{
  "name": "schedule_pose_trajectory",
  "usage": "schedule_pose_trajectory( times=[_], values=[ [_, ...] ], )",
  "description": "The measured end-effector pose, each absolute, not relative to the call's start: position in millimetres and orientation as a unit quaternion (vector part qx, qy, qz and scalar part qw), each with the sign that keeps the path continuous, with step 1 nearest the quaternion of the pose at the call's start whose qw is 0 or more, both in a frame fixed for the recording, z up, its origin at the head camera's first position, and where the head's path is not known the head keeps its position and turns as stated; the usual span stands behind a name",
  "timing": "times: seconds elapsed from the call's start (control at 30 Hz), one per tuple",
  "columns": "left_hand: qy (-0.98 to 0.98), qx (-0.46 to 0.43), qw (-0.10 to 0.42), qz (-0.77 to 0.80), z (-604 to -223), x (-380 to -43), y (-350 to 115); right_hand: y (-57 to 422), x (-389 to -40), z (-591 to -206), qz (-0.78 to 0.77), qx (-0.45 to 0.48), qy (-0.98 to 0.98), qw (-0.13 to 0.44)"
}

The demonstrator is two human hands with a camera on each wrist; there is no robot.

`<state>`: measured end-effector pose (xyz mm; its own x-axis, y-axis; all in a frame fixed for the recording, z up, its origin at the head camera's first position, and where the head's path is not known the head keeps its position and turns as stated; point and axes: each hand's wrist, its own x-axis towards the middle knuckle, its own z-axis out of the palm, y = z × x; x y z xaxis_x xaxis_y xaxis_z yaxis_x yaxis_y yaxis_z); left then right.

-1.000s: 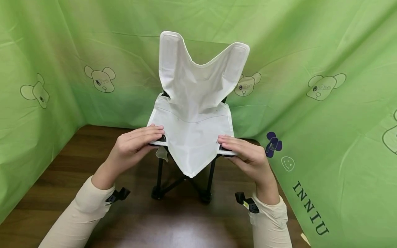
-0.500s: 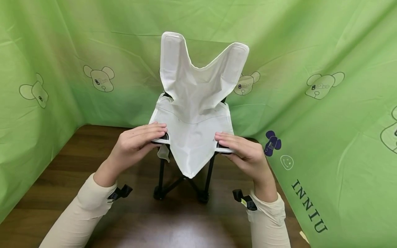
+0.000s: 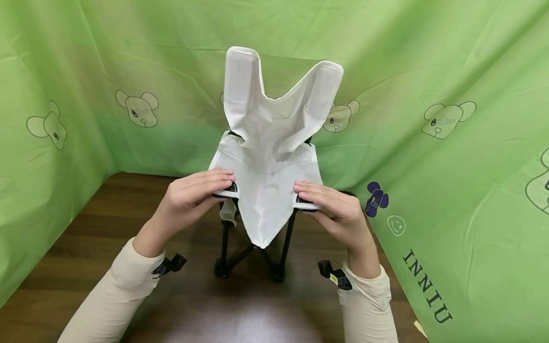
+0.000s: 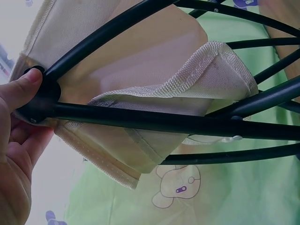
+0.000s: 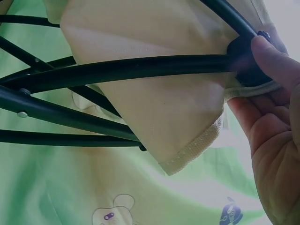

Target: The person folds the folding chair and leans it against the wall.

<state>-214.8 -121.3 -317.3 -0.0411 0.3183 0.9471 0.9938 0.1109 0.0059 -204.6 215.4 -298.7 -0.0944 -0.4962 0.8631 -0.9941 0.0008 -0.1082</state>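
A small folding chair with a white fabric seat (image 3: 268, 190) and dark tube legs (image 3: 286, 243) stands upright on the table. Its white fabric back (image 3: 274, 114) rises to two peaks. My left hand (image 3: 184, 200) grips the seat's front left corner, fingers on top and thumb underneath. At the front right corner my right hand (image 3: 336, 209) does the same. In the left wrist view the thumb presses a black corner joint (image 4: 44, 98) below the fabric. The right wrist view has the other thumb against a matching black joint (image 5: 246, 61). The hands cover part of both corners.
A brown wood-grain table (image 3: 86, 228) lies under the chair. Green cloth (image 3: 429, 57) printed with bear heads hangs behind and on both sides. Black wrist cameras (image 3: 169, 264) sit on both sleeves.
Both hands have moved slightly inward, bringing the seat's front corners and the chair's legs a little closer together. The two back peaks have also come a little nearer each other.
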Motion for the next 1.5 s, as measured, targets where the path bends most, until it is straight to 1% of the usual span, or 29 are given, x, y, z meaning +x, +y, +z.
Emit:
schedule_pose_trajectory(
  times=[0.37, 1.13, 1.5],
  values=[
    [-0.602, -0.545, 0.423, -0.403, -313.3, -217.9, -118.4, 210.8, -207.4, -293.7, 0.406, 0.607, -0.613, 0.302],
    [-0.599, -0.55, 0.418, -0.405, -304.2, -216.4, -108.8, 195.6, -208.9, -287.8, 0.407, 0.603, -0.615, 0.303],
    [-0.6, -0.551, 0.42, -0.401, -303.4, -218.4, -105.6, 193.5, -213.2, -287.6, 0.41, 0.609, -0.614, 0.289]
  ],
)
